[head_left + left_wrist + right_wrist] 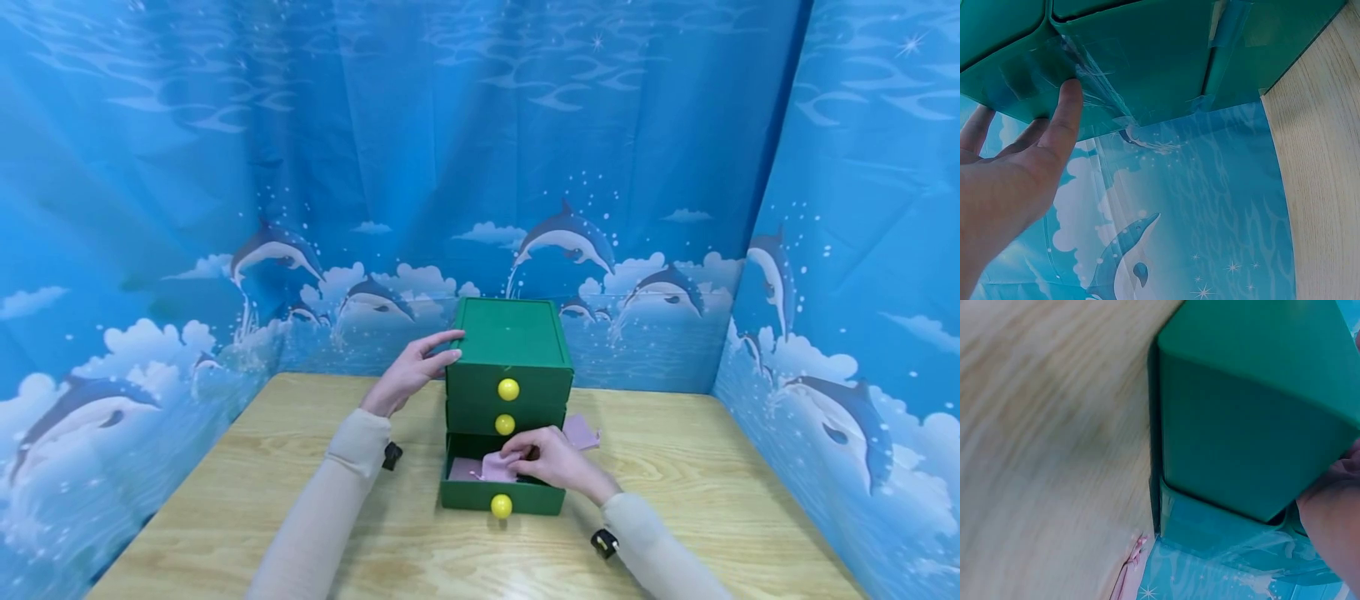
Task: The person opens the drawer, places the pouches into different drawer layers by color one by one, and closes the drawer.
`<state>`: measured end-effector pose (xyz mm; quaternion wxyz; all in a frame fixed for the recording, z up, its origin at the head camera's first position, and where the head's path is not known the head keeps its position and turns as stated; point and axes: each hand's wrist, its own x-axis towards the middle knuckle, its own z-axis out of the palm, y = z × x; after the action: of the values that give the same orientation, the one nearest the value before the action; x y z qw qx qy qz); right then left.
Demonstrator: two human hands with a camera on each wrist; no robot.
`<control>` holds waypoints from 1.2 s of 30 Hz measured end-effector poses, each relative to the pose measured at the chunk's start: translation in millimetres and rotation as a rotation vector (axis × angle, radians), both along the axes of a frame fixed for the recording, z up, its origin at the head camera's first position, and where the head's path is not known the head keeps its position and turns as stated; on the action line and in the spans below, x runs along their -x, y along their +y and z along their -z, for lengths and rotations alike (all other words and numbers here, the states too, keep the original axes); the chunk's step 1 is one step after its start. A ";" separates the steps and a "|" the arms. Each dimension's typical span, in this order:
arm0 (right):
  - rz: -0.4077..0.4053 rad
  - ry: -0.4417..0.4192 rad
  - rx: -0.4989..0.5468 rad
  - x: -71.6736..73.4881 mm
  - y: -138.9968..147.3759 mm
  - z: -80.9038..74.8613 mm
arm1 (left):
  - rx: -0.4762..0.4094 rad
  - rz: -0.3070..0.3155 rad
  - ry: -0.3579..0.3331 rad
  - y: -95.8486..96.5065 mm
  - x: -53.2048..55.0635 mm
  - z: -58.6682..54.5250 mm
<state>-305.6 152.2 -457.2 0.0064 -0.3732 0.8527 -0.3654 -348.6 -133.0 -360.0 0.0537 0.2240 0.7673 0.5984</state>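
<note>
A green chest of drawers (513,333) with yellow knobs stands on the table, its bottom drawer (472,496) pulled out. Over that drawer my right hand (558,462) pinches a small pink drawstring pouch (497,468) between thumb and fingers. Flat in the drawer, left of it, lies another piece of pink cloth (465,469). My left hand (408,371) touches the chest's upper left side with extended fingers; in the left wrist view, its fingertips (1071,90) are against the taped green wall. Only the edge of my right hand (1332,519) shows in the right wrist view.
A second pink pouch (581,432) lies on the wooden table (675,483), right of the chest; its cord (1138,550) shows in the right wrist view. Blue curtains (420,167) printed with dolphins hang behind the table and along its sides.
</note>
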 end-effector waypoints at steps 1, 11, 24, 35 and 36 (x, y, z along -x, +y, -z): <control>0.006 -0.002 -0.007 -0.1 -0.7 0.6 | 0.000 0.000 0.000 0.0 0.2 0.2; -0.014 0.004 -0.023 0.6 -2.6 4.9 | -0.004 0.006 -0.002 -0.4 1.5 2.5; 0.015 -0.055 0.048 2.0 6.5 -0.1 | -0.011 0.002 -0.003 -0.4 1.2 2.4; 0.023 -0.050 0.111 2.8 20.2 -6.4 | -0.009 0.004 -0.005 -0.8 1.9 2.1; 0.033 -0.044 0.105 2.7 21.5 -7.2 | -0.009 0.004 -0.007 -0.8 1.5 1.7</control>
<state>-308.3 173.7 -450.0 -0.0005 -0.3506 0.8381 -0.4179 -350.1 -133.8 -361.7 0.0566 0.2239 0.7639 0.6026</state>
